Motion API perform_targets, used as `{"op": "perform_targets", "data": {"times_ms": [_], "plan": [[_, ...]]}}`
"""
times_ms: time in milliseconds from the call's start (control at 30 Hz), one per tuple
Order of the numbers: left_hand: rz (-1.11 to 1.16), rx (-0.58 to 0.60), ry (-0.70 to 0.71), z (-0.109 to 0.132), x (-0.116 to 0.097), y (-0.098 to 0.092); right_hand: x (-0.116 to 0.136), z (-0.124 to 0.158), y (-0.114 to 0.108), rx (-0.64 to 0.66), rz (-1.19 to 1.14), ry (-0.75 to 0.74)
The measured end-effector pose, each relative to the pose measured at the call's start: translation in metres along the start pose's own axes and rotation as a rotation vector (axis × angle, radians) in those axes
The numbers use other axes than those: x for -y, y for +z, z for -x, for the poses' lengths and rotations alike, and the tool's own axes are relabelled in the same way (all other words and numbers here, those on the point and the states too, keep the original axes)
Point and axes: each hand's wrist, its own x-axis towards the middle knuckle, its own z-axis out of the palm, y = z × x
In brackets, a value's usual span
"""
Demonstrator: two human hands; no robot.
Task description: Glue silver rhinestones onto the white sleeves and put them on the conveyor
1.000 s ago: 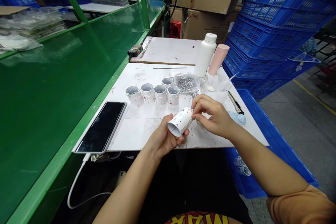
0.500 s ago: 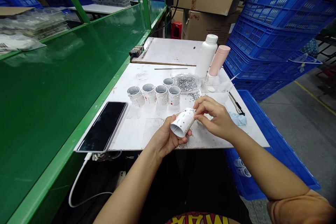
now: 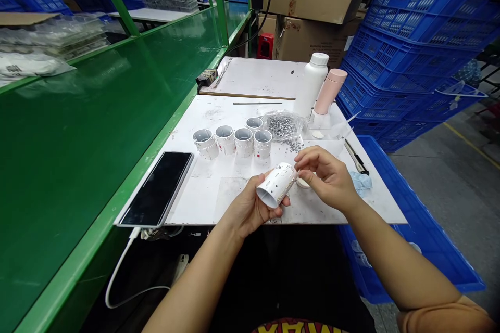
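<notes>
Right hand [image 3: 326, 179] has parted thumb and fingertips since earlier. Rightward from the smartphone [image 3: 156, 187], white tabletop [image 3: 200, 192] stretches to frame centre, where the left hand [image 3: 250, 208] grips a tilted, speckled white tube [image 3: 277, 184], lower end open, just above the tabletop's near edge.

The left hand [image 3: 252, 207] hides the underside of the white cylinder [image 3: 278, 183] near the front edge of the worktop [image 3: 201, 197]; the right hand [image 3: 328, 176] partly covers a round pale object [image 3: 303, 183]; bagged metal bits [image 3: 282, 127] are too small to identify.
</notes>
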Motion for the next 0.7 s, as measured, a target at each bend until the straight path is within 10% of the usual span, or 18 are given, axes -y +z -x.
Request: {"op": "perform_targets", "data": {"times_ms": [700], "plan": [[-0.046, 0.088, 0.098, 0.004, 0.001, 0.0, 0.012, 0.001, -0.02, 0.026, 0.062, 0.131]]}}
